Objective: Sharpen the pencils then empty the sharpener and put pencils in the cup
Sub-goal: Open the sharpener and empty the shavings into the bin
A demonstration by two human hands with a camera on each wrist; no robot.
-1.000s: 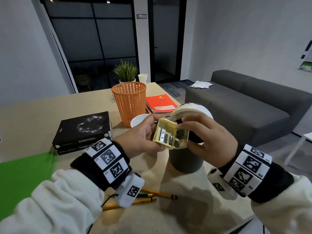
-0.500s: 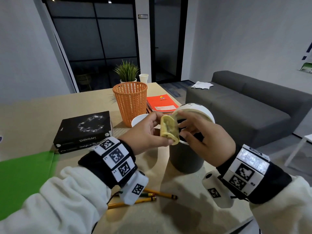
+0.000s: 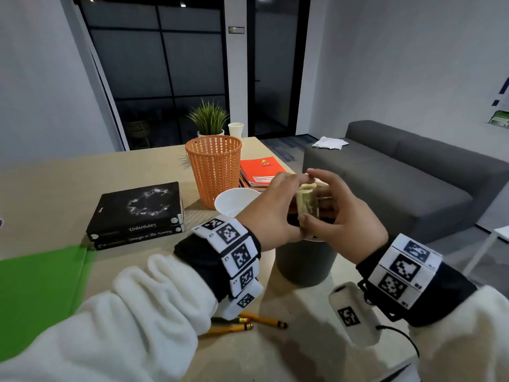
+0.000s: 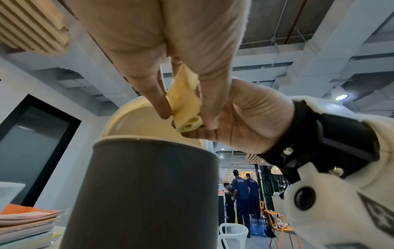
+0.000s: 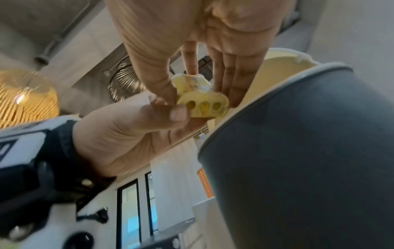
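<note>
Both hands hold a small yellow sharpener [image 3: 305,202] just above a grey bin [image 3: 303,266] with a cream swing lid [image 4: 136,121]. My left hand [image 3: 283,199] pinches it from the left, my right hand [image 3: 330,213] from the right. The right wrist view shows three holes in the sharpener's [image 5: 202,102] end face, and the left thumb presses beside them. The sharpener [image 4: 185,101] sits between the left fingers. A white cup [image 3: 234,201] stands left of the bin. Yellow pencils [image 3: 264,321] lie on the table near me, partly hidden by my left wrist.
An orange mesh basket [image 3: 213,166] stands behind the cup, with red notebooks [image 3: 259,172] to its right. Two black books [image 3: 137,213] are stacked at the left, a green folder [image 3: 35,293] nearer me. The table's right edge runs just past the bin; a grey sofa [image 3: 407,183] lies beyond.
The sharpener, which showed its blades a second ago, has been turned edge-on. Both hands have closed in round it and stayed above the bin.
</note>
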